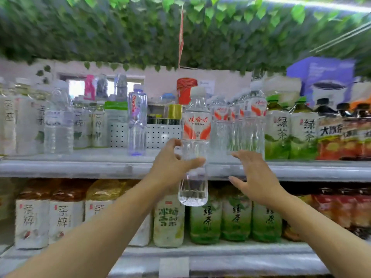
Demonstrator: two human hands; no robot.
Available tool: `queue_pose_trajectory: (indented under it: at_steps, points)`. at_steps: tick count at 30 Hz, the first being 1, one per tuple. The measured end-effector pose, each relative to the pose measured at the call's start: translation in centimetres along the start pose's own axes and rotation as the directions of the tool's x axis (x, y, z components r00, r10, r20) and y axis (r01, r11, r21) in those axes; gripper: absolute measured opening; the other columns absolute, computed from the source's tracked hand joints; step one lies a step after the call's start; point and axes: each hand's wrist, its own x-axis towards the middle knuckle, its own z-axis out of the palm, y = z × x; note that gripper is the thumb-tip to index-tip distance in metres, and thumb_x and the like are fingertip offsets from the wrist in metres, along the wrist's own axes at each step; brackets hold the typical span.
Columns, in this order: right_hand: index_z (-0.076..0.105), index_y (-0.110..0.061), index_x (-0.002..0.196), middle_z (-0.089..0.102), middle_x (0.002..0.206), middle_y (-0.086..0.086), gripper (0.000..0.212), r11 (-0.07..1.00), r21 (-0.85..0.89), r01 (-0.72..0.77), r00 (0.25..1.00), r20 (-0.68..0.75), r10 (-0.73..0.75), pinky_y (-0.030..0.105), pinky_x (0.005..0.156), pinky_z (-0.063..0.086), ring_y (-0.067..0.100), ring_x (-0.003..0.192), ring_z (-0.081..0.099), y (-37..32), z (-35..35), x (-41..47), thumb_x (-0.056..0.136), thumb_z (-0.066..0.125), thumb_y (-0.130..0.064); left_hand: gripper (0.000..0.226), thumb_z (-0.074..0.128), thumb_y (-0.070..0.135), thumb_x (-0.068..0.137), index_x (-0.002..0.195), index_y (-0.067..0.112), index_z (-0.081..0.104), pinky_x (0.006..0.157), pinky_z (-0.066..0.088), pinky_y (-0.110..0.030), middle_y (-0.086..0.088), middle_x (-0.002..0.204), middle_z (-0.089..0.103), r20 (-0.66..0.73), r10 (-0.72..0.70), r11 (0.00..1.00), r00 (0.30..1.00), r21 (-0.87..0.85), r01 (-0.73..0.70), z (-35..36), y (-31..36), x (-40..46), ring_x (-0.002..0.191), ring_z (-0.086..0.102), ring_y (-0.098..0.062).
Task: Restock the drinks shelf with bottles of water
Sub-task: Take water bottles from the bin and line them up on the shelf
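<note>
Your two bare forearms come up from the bottom corners of the frame. Your left hand (172, 167) is at center, wrapped around the lower half of a water bottle (194, 145), thumb across the front, fingers behind. Bottle is upright, clear, white cap, red-and-white label, held in the air in front of the upper shelf edge (80, 167); its base hangs down over the lower row, not resting on anything. Your right hand (255, 177) is just right of the bottle, fingers spread and empty, palm facing the bottle but not touching it.

Behind your arms, lower half of frame: lower shelf (241, 251) with a row of tea bottles (204, 219), white labels at left, green labels at center, red ones at far right.

Further back, upper shelf: matching water bottles (253, 121) stand just right of the held one, same red-white label. Right of those, green tea bottles (278, 133), then dark-capped bottles (329, 133) at the right edge. Left of center a clear bluish bottle (137, 121) stands alone; more clear and white-labelled bottles at far left. A gap sits between the bluish bottle and the matching row, white perforated panel (160, 135) showing behind it.

Top of frame: green leaf garland (120, 33), blurred.
</note>
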Motion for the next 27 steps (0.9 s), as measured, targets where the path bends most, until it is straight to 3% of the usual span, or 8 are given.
queue_pose_trajectory:
  at_steps: [5, 7, 10, 16, 22, 27]
  points:
    - [0.032, -0.023, 0.141, 0.031, 0.147, -0.002, 0.070, 0.986, -0.109, 0.128, 0.992, 0.016, -0.127, 0.033, 0.115, 0.016, 0.020, 0.138, 0.020, 4.6, 1.6, 1.3, 0.085, 0.040, -0.065, 0.059, 0.077, 0.030, 0.074, 0.122, 0.025, 0.044, 0.088, 0.048, -0.042, -0.006, 0.110, 0.063, -0.069, 0.044, 0.999, 0.997, -0.005, -0.045, 3.0, 3.1, 4.5, 0.097, 0.061, -0.022]
    - [0.031, -0.023, 0.140, 0.030, 0.148, -0.001, 0.074, 0.967, -0.149, 0.205, 0.979, 0.024, -0.204, 0.036, 0.116, 0.010, 0.020, 0.139, 0.015, 5.6, 2.4, 1.6, 0.081, 0.030, -0.068, 0.059, 0.077, 0.028, 0.074, 0.122, 0.022, 0.043, 0.089, 0.048, -0.043, -0.005, 0.112, 0.062, -0.089, 0.044, 0.999, 0.995, -0.011, -0.045, 3.9, 3.8, 6.4, 0.100, 0.060, -0.022]
    - [0.030, -0.025, 0.140, 0.036, 0.146, -0.001, 0.071, 0.957, -0.166, 0.238, 0.971, 0.005, -0.241, 0.040, 0.115, 0.002, 0.019, 0.140, 0.014, 6.3, 3.6, 2.0, 0.083, 0.032, -0.067, 0.053, 0.078, 0.026, 0.073, 0.114, 0.023, 0.045, 0.081, 0.049, -0.040, -0.003, 0.111, 0.062, -0.114, 0.052, 0.998, 0.992, -0.026, -0.056, 5.1, 4.3, 9.2, 0.099, 0.061, -0.022]
    - [0.039, -0.020, 0.139, 0.048, 0.136, 0.000, 0.068, 0.944, -0.204, 0.259, 0.958, -0.074, -0.278, 0.047, 0.112, 0.012, 0.023, 0.135, 0.030, 7.0, 4.8, 2.0, 0.088, 0.034, -0.065, 0.052, 0.077, 0.024, 0.075, 0.116, 0.017, 0.046, 0.064, 0.045, -0.028, -0.004, 0.106, 0.062, -0.110, 0.067, 0.996, 0.992, -0.049, -0.073, 7.8, 3.7, 13.5, 0.088, 0.058, -0.017]
    - [0.038, -0.019, 0.139, 0.046, 0.135, 0.000, 0.068, 0.932, -0.242, 0.271, 0.949, -0.094, -0.301, 0.050, 0.111, 0.013, 0.022, 0.135, 0.029, 7.3, 5.4, 2.1, 0.090, 0.030, -0.065, 0.057, 0.077, 0.028, 0.075, 0.121, 0.018, 0.044, 0.080, 0.048, -0.036, -0.006, 0.111, 0.062, -0.100, 0.043, 0.999, 0.994, 0.004, -0.043, 9.9, 2.1, 16.2, 0.099, 0.059, -0.022]
    - [0.036, -0.020, 0.139, 0.044, 0.135, -0.002, 0.068, 0.931, -0.241, 0.273, 0.944, -0.122, -0.308, 0.050, 0.112, 0.013, 0.022, 0.136, 0.028, 7.2, 5.5, 2.1, 0.090, 0.028, -0.066, 0.056, 0.077, 0.027, 0.076, 0.119, 0.020, 0.042, 0.081, 0.046, -0.037, -0.006, 0.113, 0.060, -0.070, 0.040, 0.999, 0.997, 0.006, -0.040, 10.7, 1.0, 17.1, 0.103, 0.058, -0.024]
